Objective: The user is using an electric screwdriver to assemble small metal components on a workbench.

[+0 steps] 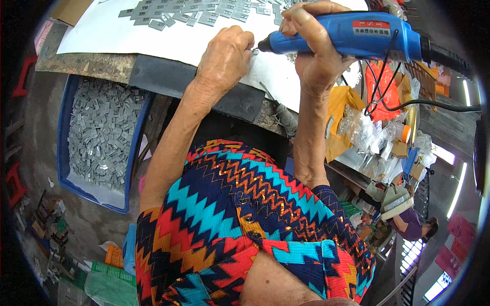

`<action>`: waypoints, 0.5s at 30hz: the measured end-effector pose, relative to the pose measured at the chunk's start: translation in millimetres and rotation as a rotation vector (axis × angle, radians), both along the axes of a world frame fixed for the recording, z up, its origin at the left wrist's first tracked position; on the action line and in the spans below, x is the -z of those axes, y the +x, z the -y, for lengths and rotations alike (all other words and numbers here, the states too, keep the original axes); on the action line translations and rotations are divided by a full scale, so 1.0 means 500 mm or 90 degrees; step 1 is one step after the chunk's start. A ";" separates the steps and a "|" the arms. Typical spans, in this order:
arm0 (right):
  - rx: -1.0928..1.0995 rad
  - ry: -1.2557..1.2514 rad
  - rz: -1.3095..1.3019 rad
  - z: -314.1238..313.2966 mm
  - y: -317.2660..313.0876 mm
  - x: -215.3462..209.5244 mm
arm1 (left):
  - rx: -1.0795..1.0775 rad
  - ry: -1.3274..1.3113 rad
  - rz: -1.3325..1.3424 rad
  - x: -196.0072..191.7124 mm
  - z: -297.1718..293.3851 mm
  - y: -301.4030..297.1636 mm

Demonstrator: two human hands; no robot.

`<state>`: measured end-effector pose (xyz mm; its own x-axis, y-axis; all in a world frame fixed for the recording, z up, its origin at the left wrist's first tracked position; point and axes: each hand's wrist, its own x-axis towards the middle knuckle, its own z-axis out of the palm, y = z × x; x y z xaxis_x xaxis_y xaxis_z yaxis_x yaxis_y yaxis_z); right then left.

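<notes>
My right hand (319, 56) is wrapped round a blue electric screwdriver (352, 33), which lies nearly level with its dark nose pointing left. Close to that nose, my left hand (224, 58) has its fingers pinched on a small metal piece (255, 51), mostly hidden by the fingers. Whether the bit touches the piece I cannot tell. Both hands are over a white sheet (102, 30) on the worktable. Beyond them, many flat grey metal pieces (204, 13) with small slots lie spread on the sheet.
Below the table's left side stands a blue bin (64, 132) heaped with grey metal pieces (104, 132). A thin tool with a wrapped handle (286, 117) lies at the table edge. Black cables (429, 102) hang at right, near plastic bags (367, 127). Another person (408, 224) is farther right.
</notes>
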<state>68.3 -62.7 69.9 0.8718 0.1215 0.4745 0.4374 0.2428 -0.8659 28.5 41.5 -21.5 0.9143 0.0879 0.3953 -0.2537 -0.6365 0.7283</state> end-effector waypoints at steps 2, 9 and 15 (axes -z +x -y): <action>0.002 -0.012 -0.022 -0.003 -0.002 -0.006 | -0.001 0.001 0.000 -0.002 -0.002 0.000; 0.007 -0.024 -0.007 -0.002 0.001 -0.008 | 0.003 -0.003 -0.006 -0.001 -0.002 0.003; -0.005 -0.066 -0.028 0.003 0.002 -0.011 | 0.002 -0.022 -0.026 0.002 -0.004 0.006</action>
